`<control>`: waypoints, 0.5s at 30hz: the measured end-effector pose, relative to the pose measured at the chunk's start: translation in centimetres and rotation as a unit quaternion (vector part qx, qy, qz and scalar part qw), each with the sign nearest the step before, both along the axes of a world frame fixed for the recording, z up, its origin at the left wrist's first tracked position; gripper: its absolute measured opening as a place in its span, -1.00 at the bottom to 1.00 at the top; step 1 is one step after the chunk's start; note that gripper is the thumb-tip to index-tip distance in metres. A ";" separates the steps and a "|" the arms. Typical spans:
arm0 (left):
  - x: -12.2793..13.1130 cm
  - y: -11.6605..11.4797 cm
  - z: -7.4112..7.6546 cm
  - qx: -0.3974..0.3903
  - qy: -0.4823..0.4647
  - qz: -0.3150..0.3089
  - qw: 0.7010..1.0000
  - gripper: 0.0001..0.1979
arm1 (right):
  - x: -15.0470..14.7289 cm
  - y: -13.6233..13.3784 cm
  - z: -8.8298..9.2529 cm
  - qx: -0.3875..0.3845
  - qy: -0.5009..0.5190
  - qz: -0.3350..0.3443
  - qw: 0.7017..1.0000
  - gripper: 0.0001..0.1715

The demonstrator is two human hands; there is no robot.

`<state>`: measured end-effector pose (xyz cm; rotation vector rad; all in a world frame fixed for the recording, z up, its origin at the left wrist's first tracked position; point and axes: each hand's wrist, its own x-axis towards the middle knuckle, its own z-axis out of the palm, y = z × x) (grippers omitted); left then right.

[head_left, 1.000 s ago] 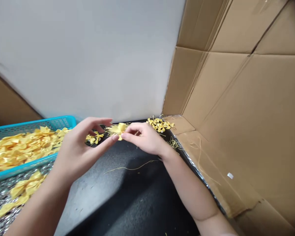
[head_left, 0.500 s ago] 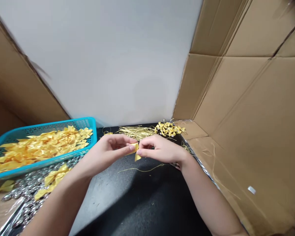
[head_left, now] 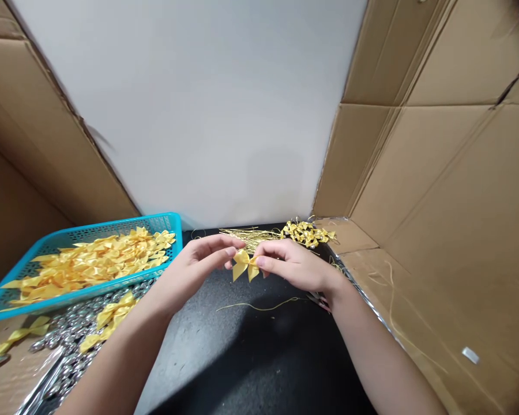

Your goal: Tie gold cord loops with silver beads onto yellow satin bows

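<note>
A yellow satin ribbon bow [head_left: 241, 266] is held up above the black tabletop, its two tails hanging down. My right hand [head_left: 292, 264] pinches the right side of the bow between thumb and fingers. At the bow's left edge is my left hand [head_left: 205, 258], its thumb and forefinger slightly apart, the fingertips close beside the loop; whether they touch it is hard to tell. Below the hands a thin gold cord [head_left: 259, 307] lies loose on the table. Behind them lie a bundle of gold cords [head_left: 253, 235] and a pile of finished-looking bows with beads [head_left: 307, 233].
At left stands a turquoise basket [head_left: 178, 230] full of yellow bows. Many silvery beads [head_left: 71, 323] are spread before it, with a few bows [head_left: 115, 314] on top. Partly behind my right wrist lies a small tool [head_left: 320, 302]. Cardboard walls [head_left: 436, 190] enclose the sides.
The bow has turned to face me and spread out, with both tails showing. My left thumb has come off the ribbon, and my right hand keeps its pinch. The view has shifted slightly.
</note>
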<state>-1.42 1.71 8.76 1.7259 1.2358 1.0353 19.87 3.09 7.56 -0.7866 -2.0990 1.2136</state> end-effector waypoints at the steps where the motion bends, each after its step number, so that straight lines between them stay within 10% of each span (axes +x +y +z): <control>1: 0.0 0.0 0.0 0.002 0.002 0.003 1.000 -0.78 | 0.0 0.0 0.0 -0.001 0.000 0.001 1.000 -0.79; 11: 1.7 -1.9 -0.7 0.276 0.142 0.056 0.949 -0.86 | -1.9 -0.9 -0.3 0.095 0.031 -0.152 0.983 -0.71; 15: 1.9 -1.7 -1.3 0.197 0.072 0.019 0.978 -0.85 | -2.1 -1.3 -0.3 0.126 0.043 -0.114 0.984 -0.72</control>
